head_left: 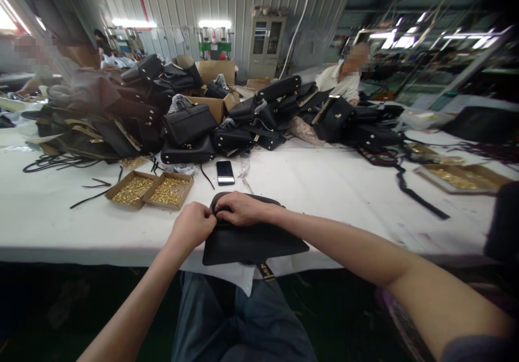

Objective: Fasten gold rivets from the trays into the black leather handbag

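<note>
A black handbag (251, 243) lies at the table's front edge before me, with a strap end carrying gold hardware (266, 271) hanging over the edge. My left hand (193, 224) is closed, its fingertips pinching at the bag's left side. My right hand (239, 209) reaches over the bag from the right, its fingers curled and closed on the same upper left part. Both sets of fingertips nearly meet there. Any small piece between them is hidden. Left of the bag stand two cardboard trays, one (152, 177) beside the other (191, 181), holding small gold hardware.
A phone (225, 173) lies on the white table (324, 183) beyond the bag. Piled black handbags (188, 121) span the back. A black strap (421, 197) and another tray of gold parts (462, 179) are at right. A person (340, 78) sits across the table.
</note>
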### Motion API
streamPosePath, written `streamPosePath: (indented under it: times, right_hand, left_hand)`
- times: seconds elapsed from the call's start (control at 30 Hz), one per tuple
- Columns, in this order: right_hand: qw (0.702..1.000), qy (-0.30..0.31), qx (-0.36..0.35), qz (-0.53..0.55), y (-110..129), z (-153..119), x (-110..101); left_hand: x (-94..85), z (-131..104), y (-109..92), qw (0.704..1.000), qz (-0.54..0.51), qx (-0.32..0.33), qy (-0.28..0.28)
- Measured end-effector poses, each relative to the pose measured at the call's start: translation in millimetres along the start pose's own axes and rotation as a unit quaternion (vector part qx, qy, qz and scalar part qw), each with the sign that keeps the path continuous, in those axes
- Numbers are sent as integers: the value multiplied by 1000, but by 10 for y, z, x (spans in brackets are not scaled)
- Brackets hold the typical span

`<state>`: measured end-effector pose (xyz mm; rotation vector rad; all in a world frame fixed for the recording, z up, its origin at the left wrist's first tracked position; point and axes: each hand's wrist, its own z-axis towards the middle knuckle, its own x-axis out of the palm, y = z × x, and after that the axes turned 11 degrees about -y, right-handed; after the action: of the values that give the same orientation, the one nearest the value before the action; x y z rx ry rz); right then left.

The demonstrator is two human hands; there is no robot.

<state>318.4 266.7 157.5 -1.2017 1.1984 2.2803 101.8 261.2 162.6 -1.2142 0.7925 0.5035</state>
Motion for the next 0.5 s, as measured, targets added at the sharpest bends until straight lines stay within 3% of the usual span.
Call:
streamPosePath:
  times: [0.17, 0.33, 0.5]
  right_hand:
    - [1000, 14, 5, 11, 0, 7, -30]
    - [999, 11, 16, 29, -5, 7, -35]
    - [996, 1, 48, 71, -102, -39, -32]
  left_hand:
    - [-108, 50, -26, 994, -22, 25, 107]
    - [-46, 86, -80, 999, 22, 7, 44]
    - [18, 92, -60, 1000, 5, -6, 24]
